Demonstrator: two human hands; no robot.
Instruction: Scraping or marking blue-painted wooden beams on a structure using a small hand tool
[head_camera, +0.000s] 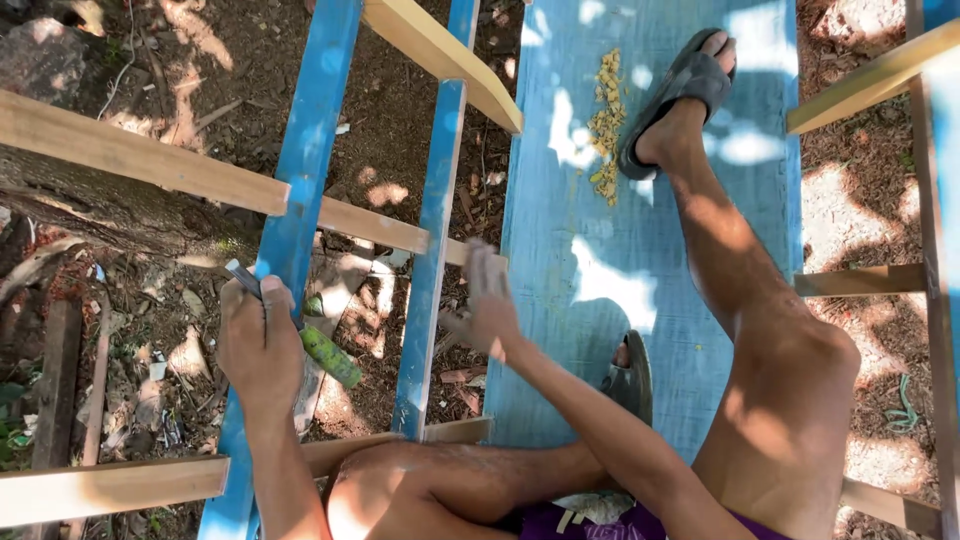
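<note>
Person is seated on a blue painted wood platform (650, 230), raised above bare ground w/ dry leaves (400, 130); legs bent, sandals on both feet.

Left hand (258, 345): fingers closed tight around a knife (250, 282) and a green fruit (330, 356). Blade tip is seen poking up past the knuckles; fruit's lower end sticks out toward the right, part-peeled near the top as far as can be told. Both are held out past the platform edge, over the gap between two blue rails (300, 200), directly above the ground.

Right hand (490, 300): blurred, fingers spread loose, nothing held. It is seen near the platform's left edge, just beside a pale wood crosspiece (380, 228), apart from the fruit.

A heap of yellowish peel scraps (606, 125) lies on the surface by the far sandal (685, 90).

Risks, judged:
- Fruit & knife crowded in one fist: grip on either could slip, blade edge sits close to the palm, so a cut is likely if the fist is shifted.
- Held over open gap: anything dropped is lost to the dirt below, not caught by the surface.
- Right hand reaching in fast toward the blade: fingertip nick possible if contact is misjudged.
- Bare thigh (430, 490) lies below/near the blade path; a slipped knife could land there.
- Dappled light & shadow make the blade edge hard to be seen.
</note>
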